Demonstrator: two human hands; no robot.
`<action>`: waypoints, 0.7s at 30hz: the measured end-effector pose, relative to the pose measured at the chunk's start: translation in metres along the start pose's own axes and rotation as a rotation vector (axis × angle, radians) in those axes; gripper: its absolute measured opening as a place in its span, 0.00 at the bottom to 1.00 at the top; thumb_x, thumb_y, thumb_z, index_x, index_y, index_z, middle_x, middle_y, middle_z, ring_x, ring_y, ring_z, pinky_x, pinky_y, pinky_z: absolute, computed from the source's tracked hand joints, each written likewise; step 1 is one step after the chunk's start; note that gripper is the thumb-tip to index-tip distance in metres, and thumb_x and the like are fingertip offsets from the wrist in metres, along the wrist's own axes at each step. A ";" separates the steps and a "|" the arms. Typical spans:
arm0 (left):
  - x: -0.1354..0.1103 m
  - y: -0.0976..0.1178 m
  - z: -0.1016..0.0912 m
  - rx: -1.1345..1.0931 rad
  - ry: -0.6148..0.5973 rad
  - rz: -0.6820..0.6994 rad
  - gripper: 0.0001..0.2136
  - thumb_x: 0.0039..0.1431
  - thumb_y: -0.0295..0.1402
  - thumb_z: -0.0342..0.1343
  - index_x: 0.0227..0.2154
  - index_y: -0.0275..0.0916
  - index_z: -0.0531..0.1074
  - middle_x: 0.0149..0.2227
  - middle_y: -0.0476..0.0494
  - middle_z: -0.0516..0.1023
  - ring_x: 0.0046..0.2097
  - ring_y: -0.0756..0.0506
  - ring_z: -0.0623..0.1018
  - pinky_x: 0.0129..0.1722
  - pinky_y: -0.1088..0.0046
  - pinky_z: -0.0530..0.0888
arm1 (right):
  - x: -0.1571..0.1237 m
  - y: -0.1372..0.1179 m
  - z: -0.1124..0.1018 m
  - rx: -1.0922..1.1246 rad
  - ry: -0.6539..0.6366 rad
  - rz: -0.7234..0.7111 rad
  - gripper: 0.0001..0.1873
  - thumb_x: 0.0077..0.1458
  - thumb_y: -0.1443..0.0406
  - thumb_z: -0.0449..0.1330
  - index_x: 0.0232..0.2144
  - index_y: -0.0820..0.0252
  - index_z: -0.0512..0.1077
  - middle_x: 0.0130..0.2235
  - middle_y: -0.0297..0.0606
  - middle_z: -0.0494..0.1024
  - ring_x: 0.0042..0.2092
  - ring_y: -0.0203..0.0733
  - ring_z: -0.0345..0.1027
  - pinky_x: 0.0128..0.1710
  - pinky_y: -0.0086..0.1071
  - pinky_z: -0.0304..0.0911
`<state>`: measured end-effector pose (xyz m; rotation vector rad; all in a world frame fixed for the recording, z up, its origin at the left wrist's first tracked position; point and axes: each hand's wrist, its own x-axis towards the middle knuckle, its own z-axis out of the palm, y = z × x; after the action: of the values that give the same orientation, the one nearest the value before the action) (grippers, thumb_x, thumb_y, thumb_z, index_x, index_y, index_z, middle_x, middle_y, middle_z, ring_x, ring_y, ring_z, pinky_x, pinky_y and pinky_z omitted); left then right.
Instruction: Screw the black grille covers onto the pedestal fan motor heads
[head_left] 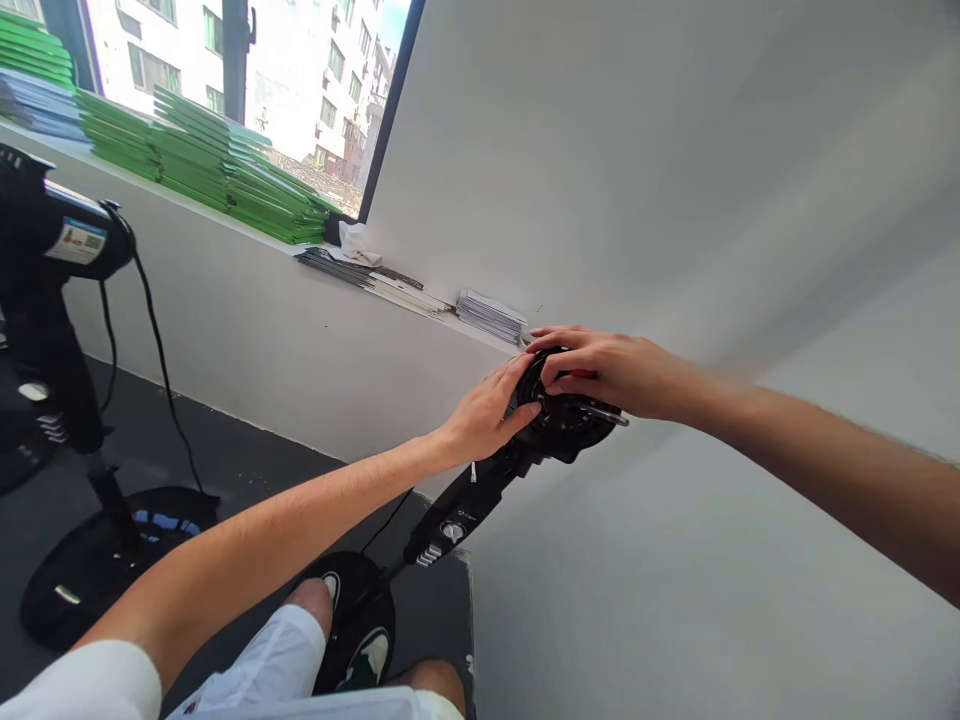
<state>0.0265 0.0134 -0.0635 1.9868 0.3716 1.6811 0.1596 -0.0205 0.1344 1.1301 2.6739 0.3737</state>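
A black pedestal fan stands in front of me with its motor head [574,430] bare of blades and grille. A thin metal shaft [606,413] sticks out of that head. Against the left side of the motor head lies my left hand [491,410], thumb and fingers bent round its edge. My right hand [604,370] reaches over the top, its fingers curled on the round black rim; a bit of red shows beneath them. Below runs the fan's column, where a silver control knob [453,531] shows. The round base [352,620] is on the floor between my feet.
A second black fan [90,235] stands at the left, a cable hanging from it. Green stacked sheets [195,160] line the window sill. Farther right on the ledge lie grey sheets [491,315] and a crumpled white tissue [358,243]. A white wall [675,200] rises close at the right.
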 end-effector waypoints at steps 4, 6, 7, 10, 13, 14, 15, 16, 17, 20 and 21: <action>0.001 0.006 0.001 0.005 0.009 -0.012 0.29 0.70 0.40 0.51 0.70 0.43 0.52 0.72 0.32 0.60 0.73 0.34 0.62 0.71 0.47 0.61 | -0.004 0.004 0.001 0.000 0.025 0.016 0.16 0.64 0.59 0.50 0.30 0.50 0.76 0.63 0.31 0.73 0.67 0.54 0.63 0.35 0.38 0.71; 0.002 0.007 0.002 0.008 0.019 -0.022 0.28 0.70 0.39 0.51 0.69 0.43 0.52 0.72 0.33 0.61 0.73 0.35 0.62 0.71 0.48 0.62 | -0.004 0.004 0.001 -0.015 0.031 0.008 0.16 0.65 0.60 0.50 0.30 0.49 0.75 0.63 0.31 0.73 0.66 0.53 0.64 0.34 0.37 0.70; 0.002 0.008 0.002 0.007 0.024 -0.026 0.28 0.70 0.39 0.51 0.69 0.44 0.52 0.72 0.34 0.61 0.73 0.35 0.62 0.71 0.48 0.62 | -0.004 0.003 0.002 -0.026 0.035 -0.003 0.16 0.65 0.60 0.50 0.30 0.50 0.75 0.63 0.31 0.74 0.65 0.54 0.65 0.33 0.37 0.70; 0.002 0.008 0.001 -0.002 0.042 -0.030 0.28 0.69 0.38 0.52 0.69 0.45 0.54 0.71 0.36 0.62 0.72 0.35 0.63 0.71 0.47 0.63 | -0.001 0.001 0.004 -0.081 0.041 -0.013 0.16 0.65 0.59 0.48 0.32 0.50 0.75 0.63 0.34 0.73 0.62 0.54 0.68 0.31 0.36 0.69; 0.002 0.008 0.000 -0.008 0.048 -0.036 0.28 0.69 0.37 0.52 0.69 0.45 0.55 0.71 0.36 0.64 0.72 0.35 0.63 0.71 0.48 0.63 | 0.001 -0.004 0.004 -0.176 0.043 0.078 0.16 0.64 0.57 0.50 0.47 0.49 0.75 0.68 0.37 0.67 0.50 0.51 0.77 0.28 0.36 0.67; 0.002 0.008 -0.001 -0.007 0.046 -0.038 0.27 0.69 0.37 0.52 0.69 0.45 0.55 0.70 0.35 0.64 0.72 0.34 0.63 0.71 0.48 0.63 | 0.002 -0.006 0.002 -0.223 0.044 0.127 0.20 0.63 0.55 0.52 0.55 0.48 0.72 0.70 0.39 0.63 0.46 0.50 0.78 0.27 0.37 0.66; 0.002 0.009 -0.001 -0.002 0.041 -0.036 0.27 0.69 0.37 0.52 0.69 0.45 0.54 0.71 0.35 0.63 0.72 0.34 0.63 0.71 0.48 0.63 | 0.003 -0.009 -0.001 -0.270 0.039 0.181 0.26 0.62 0.53 0.54 0.61 0.47 0.67 0.73 0.41 0.58 0.44 0.51 0.78 0.27 0.38 0.65; 0.002 0.010 -0.002 0.004 0.035 -0.025 0.27 0.69 0.37 0.52 0.69 0.46 0.54 0.71 0.35 0.63 0.72 0.35 0.63 0.70 0.48 0.63 | 0.005 -0.011 -0.004 -0.309 0.027 0.242 0.33 0.60 0.51 0.56 0.66 0.47 0.63 0.74 0.43 0.54 0.43 0.53 0.78 0.27 0.39 0.65; 0.002 0.011 -0.003 0.012 0.028 -0.006 0.27 0.70 0.36 0.51 0.69 0.46 0.53 0.71 0.36 0.63 0.72 0.35 0.63 0.70 0.49 0.63 | 0.007 -0.013 -0.008 -0.334 0.002 0.312 0.38 0.57 0.48 0.59 0.67 0.47 0.61 0.75 0.46 0.52 0.44 0.56 0.78 0.28 0.40 0.65; 0.002 0.014 -0.006 0.049 0.017 0.069 0.23 0.70 0.33 0.50 0.66 0.47 0.58 0.69 0.37 0.65 0.71 0.37 0.64 0.68 0.52 0.66 | 0.013 -0.017 -0.017 -0.284 -0.122 0.494 0.41 0.51 0.43 0.63 0.64 0.50 0.66 0.67 0.50 0.68 0.45 0.58 0.77 0.32 0.41 0.66; 0.003 0.015 -0.007 0.070 0.014 0.074 0.21 0.69 0.32 0.51 0.63 0.47 0.61 0.68 0.37 0.66 0.70 0.37 0.66 0.67 0.54 0.68 | 0.014 -0.017 -0.019 -0.240 -0.149 0.522 0.41 0.51 0.43 0.63 0.63 0.50 0.68 0.60 0.48 0.75 0.44 0.57 0.77 0.32 0.40 0.66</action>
<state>0.0190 0.0039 -0.0521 2.0632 0.3703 1.7512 0.1332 -0.0245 0.1460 1.6855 2.1084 0.6443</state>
